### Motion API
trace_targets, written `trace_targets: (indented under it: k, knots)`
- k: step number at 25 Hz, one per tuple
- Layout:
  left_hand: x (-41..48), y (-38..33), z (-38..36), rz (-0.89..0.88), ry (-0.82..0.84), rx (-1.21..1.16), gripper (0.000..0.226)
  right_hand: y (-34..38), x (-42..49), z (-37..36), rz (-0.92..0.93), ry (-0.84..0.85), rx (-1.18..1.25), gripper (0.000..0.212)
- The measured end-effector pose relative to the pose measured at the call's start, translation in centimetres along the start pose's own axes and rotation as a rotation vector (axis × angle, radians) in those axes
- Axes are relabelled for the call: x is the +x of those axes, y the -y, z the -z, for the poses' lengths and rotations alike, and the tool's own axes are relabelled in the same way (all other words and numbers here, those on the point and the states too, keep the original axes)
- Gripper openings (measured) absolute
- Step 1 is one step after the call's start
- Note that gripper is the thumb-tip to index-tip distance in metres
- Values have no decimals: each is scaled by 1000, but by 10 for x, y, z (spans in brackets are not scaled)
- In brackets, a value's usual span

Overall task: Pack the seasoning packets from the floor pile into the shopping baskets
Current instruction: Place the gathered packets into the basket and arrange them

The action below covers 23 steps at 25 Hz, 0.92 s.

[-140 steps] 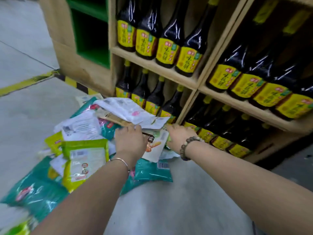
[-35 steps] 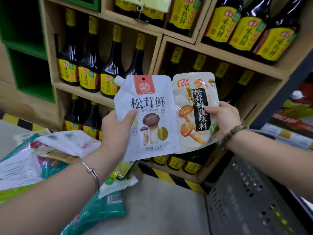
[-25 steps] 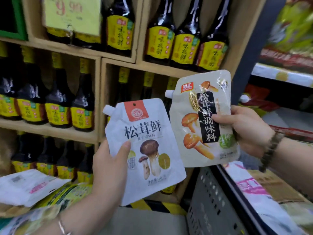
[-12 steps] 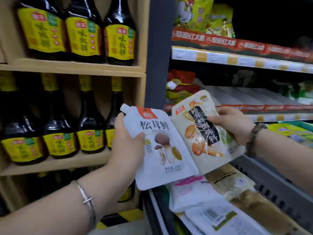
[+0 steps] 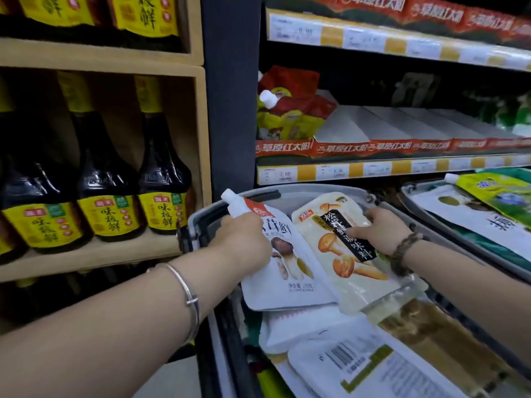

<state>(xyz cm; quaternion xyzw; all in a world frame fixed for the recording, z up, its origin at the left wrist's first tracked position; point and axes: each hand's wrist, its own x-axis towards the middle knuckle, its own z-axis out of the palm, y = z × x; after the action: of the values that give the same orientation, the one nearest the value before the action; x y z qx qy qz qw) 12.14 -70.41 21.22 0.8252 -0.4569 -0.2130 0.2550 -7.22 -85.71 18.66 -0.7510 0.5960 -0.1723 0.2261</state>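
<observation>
My left hand grips a white spouted mushroom seasoning pouch and holds it low inside the grey shopping basket. My right hand grips a cream pouch with orange mushrooms and a black label, laid beside the white one. Both pouches rest on several packets that fill the basket. The floor pile is out of view.
A second basket with green and white pouches stands at the right. Dark sauce bottles line the wooden shelf at the left. Red-and-yellow pouches sit on the store shelf behind the basket.
Both hands have carried the two pouches from the floor pile to the right and lowered them from in front of the shelves into the grey basket.
</observation>
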Motion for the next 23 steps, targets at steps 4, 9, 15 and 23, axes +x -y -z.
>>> trace_targets:
  k: [4, 9, 15, 23]
  knots:
    - [-15, 3, -8, -219, -82, 400, 75, 2, -4, -2, 130, -112, -177, 62]
    - [-7, -14, -34, -274, 242, 561, 88, 9, -25, -29, 412, 46, -322, 58]
    - [4, -15, -42, -113, 503, 685, 107, -3, -25, -50, 326, 337, -330, 64]
    - [-4, -20, -27, -130, 561, 809, 103, 2, -33, -52, 313, 345, -378, 102]
